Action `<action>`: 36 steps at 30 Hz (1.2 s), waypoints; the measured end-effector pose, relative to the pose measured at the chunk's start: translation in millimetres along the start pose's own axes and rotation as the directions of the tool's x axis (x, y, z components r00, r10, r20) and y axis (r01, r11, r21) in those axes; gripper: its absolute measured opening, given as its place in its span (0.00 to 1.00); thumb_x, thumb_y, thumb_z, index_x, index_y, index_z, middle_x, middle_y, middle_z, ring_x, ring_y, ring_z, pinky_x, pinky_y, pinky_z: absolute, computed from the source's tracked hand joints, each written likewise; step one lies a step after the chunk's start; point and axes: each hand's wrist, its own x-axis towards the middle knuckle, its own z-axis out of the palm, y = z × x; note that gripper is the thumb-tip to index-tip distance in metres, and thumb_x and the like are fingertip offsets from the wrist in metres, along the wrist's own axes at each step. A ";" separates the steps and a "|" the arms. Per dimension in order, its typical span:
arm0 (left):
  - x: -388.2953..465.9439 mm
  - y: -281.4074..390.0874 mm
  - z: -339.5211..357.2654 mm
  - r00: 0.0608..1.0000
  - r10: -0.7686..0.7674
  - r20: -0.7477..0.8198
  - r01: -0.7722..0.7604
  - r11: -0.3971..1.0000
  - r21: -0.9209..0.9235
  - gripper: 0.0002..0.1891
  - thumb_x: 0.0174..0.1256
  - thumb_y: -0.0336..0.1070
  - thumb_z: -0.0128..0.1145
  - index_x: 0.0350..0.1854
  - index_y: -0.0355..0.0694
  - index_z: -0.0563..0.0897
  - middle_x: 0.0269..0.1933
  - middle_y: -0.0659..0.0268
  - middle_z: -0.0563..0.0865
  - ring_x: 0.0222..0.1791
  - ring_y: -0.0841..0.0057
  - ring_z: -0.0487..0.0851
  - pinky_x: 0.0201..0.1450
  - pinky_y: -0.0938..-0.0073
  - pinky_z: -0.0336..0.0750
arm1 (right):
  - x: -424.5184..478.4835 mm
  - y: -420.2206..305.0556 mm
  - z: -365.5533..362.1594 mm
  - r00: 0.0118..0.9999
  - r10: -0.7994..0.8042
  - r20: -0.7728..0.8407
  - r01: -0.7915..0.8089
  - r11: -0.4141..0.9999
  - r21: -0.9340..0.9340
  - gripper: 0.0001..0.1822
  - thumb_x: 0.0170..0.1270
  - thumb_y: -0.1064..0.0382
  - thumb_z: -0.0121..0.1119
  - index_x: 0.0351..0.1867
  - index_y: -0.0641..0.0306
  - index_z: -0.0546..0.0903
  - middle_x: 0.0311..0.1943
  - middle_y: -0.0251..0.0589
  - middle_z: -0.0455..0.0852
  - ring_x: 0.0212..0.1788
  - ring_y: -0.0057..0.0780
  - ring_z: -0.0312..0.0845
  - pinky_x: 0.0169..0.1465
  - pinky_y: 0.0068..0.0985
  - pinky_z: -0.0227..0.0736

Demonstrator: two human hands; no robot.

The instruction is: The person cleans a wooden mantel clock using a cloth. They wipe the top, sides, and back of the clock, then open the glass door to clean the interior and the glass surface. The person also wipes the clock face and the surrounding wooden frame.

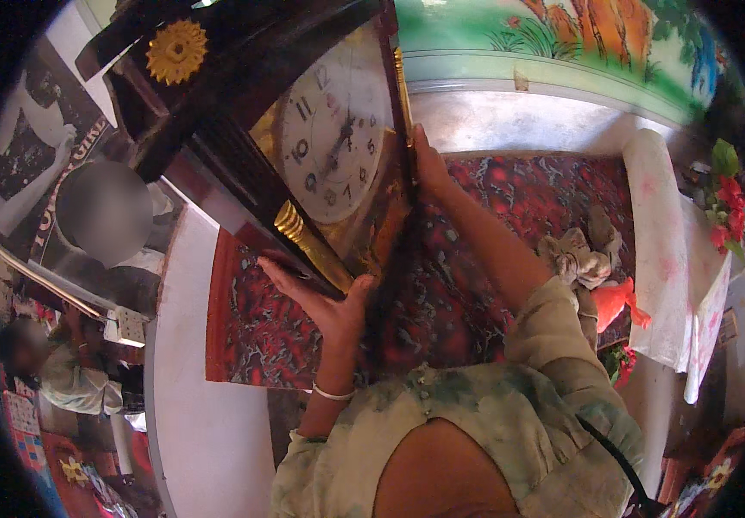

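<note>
A dark wooden clock [217, 152] is tilted in front of me. Its round white dial [320, 152] has black numerals and sits behind a clear front. Gold columns [307, 243] trim the front edges, and a gold flower ornament [177, 52] is on the upper part. My left hand [330, 311] supports the lower left corner, thumb at the front and fingers spread along the side. A bangle circles that wrist. Along the right side of the case, my right hand [434, 169] grips the edge beside another gold column; most of its fingers are hidden.
Beneath the clock lies a red and black patterned cloth [476, 188]. Crumpled cloth [576, 259] and an orange-red bag [613, 303] rest on its right side. Beyond are a pale rolled cloth [660, 252] and red artificial flowers [731, 204]. An electrical switch box [126, 326] and a poster [36, 155] are at left.
</note>
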 end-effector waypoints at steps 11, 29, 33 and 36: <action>3.9 -41.2 -10.9 0.956 -0.240 0.167 0.286 0.890 -0.356 0.64 0.49 0.61 0.73 0.78 0.33 0.43 0.77 0.51 0.50 0.77 0.59 0.49 0.76 0.57 0.47 | -11.0 30.2 -7.8 0.978 -0.094 -0.187 0.105 0.993 0.050 0.39 0.71 0.29 0.40 0.39 0.70 0.81 0.30 0.37 0.78 0.32 0.26 0.69 0.36 0.26 0.68; 103.1 -156.4 32.2 0.721 -0.247 0.648 0.693 0.233 -0.682 0.33 0.44 0.35 0.67 0.59 0.35 0.74 0.46 0.63 0.83 0.45 0.69 0.83 0.52 0.68 0.78 | -146.9 15.5 -25.2 0.873 -0.333 -0.355 0.264 0.937 -0.230 0.27 0.79 0.48 0.38 0.45 0.77 0.76 0.41 0.48 0.81 0.44 0.30 0.71 0.50 0.31 0.68; 118.3 -173.4 47.7 0.657 -0.186 0.731 0.753 0.114 -0.648 0.36 0.44 0.35 0.68 0.61 0.33 0.72 0.46 0.62 0.83 0.44 0.67 0.83 0.51 0.66 0.79 | -155.0 25.2 -21.6 0.831 -0.389 -0.397 0.257 0.902 -0.347 0.27 0.79 0.48 0.38 0.46 0.76 0.75 0.39 0.49 0.79 0.42 0.32 0.70 0.49 0.32 0.67; 123.2 -161.7 49.7 0.621 -0.134 0.772 0.782 0.040 -0.622 0.38 0.45 0.35 0.68 0.63 0.33 0.70 0.46 0.60 0.83 0.43 0.67 0.83 0.50 0.66 0.80 | -164.7 17.3 -17.5 0.865 -0.338 -0.372 0.238 0.927 -0.289 0.26 0.79 0.48 0.38 0.46 0.75 0.75 0.39 0.47 0.78 0.42 0.31 0.69 0.49 0.31 0.65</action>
